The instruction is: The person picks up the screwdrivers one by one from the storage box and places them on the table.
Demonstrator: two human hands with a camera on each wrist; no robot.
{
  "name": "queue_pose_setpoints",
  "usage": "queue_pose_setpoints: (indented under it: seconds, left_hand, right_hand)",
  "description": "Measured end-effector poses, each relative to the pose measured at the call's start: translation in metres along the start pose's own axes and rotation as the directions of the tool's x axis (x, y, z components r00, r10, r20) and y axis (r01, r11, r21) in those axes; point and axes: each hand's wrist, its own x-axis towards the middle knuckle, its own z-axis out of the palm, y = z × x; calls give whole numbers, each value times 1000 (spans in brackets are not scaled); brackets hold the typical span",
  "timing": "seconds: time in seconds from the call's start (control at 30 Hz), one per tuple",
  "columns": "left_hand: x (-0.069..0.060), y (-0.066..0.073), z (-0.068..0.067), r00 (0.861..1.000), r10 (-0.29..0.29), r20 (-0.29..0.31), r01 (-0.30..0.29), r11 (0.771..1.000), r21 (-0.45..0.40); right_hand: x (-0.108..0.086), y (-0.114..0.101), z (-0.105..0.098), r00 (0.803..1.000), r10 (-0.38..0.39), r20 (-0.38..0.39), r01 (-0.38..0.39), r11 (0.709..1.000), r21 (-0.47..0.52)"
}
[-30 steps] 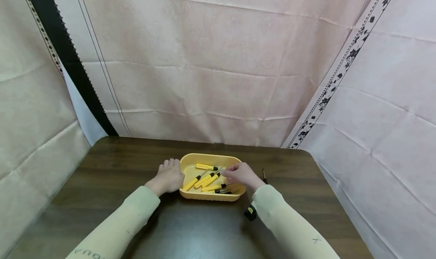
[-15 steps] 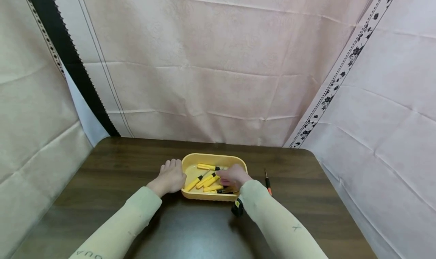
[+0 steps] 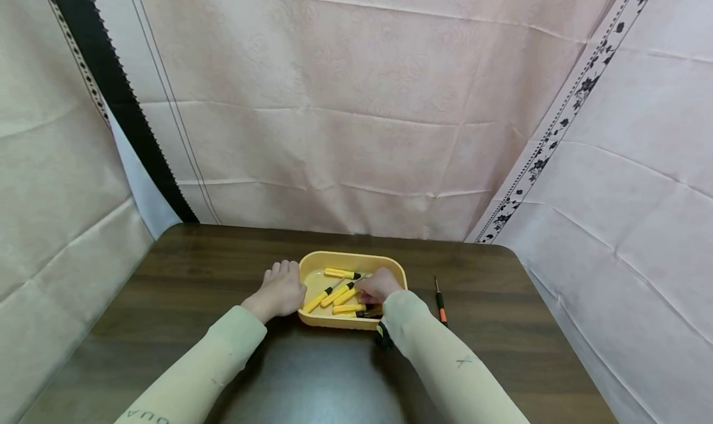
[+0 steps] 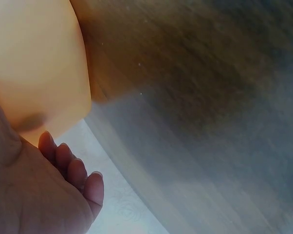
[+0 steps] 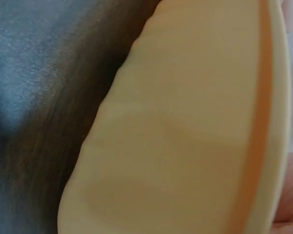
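**Right hand [image 3: 380, 285] now deeper in the yellow tray [image 3: 340, 322]**

Cloth [image 3: 334, 133] hangs behind the dark tabletop [image 3: 223, 250], which carries the tray. The right sleeve [image 3: 445, 362] covers the tray's near right corner. The left hand [image 3: 278, 289] rests at its left end, fingers loosely extended. Over the past second the right hand has shifted inward, seemingly to work among the yellow-handled screwdrivers [image 3: 337, 294] inside; its fingertips are hidden, so I cannot tell its opening or whether it holds one. A black-and-orange screwdriver [image 3: 440, 302], now more exposed, lies right of the tray.
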Motion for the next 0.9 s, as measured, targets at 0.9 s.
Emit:
queue_pose_setpoints:
  seconds: [0.9]
  left_hand:
    - [0, 2, -1, 1000, -17, 13, 16, 1000, 26]
  right_hand:
    - [-2, 12, 0, 1000, -26, 12, 22, 972, 232]
